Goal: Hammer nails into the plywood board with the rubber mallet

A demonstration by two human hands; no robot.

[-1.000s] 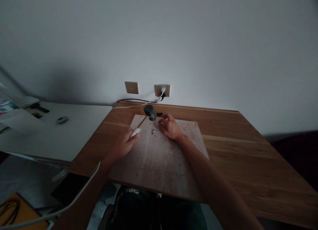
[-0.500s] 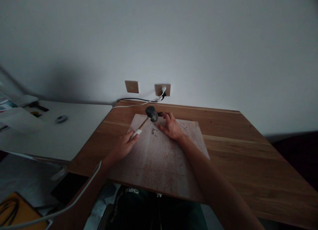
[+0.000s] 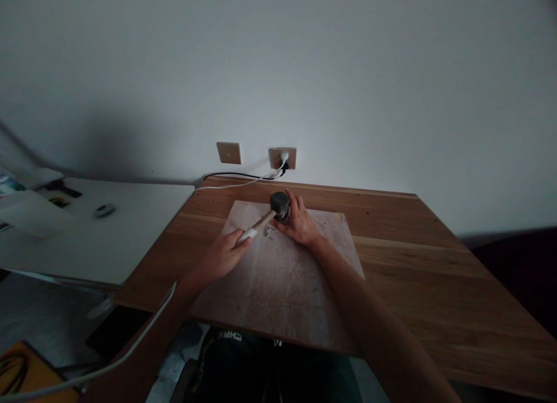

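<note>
My left hand [image 3: 224, 253] is closed around the white-wrapped grip of a mallet [image 3: 262, 220]. Its dark, rounded head [image 3: 279, 204] sits over the far part of a pale board [image 3: 274, 287], right beside my right hand [image 3: 300, 222]. The thumb and fingers of that right hand are spread on the board, their tips partly hidden behind the mallet head. Close to the right thumb lie a few small shiny metal pieces [image 3: 270, 232], perhaps nails, too small to make out. More thin metal bits [image 3: 321, 224] rest to the right of the hand.
Under the board is a wooden table [image 3: 404, 287] against the wall. A socket [image 3: 275, 158] holds plugs with white and black cords. On the left, a white table [image 3: 130, 229] carries a computer mouse [image 3: 104, 210] and papers. A white cable [image 3: 130, 351] crosses by my left forearm.
The mallet has moved right and slightly down, so its head now covers the spot by my right fingertips. My right hand stays nearly in place.
</note>
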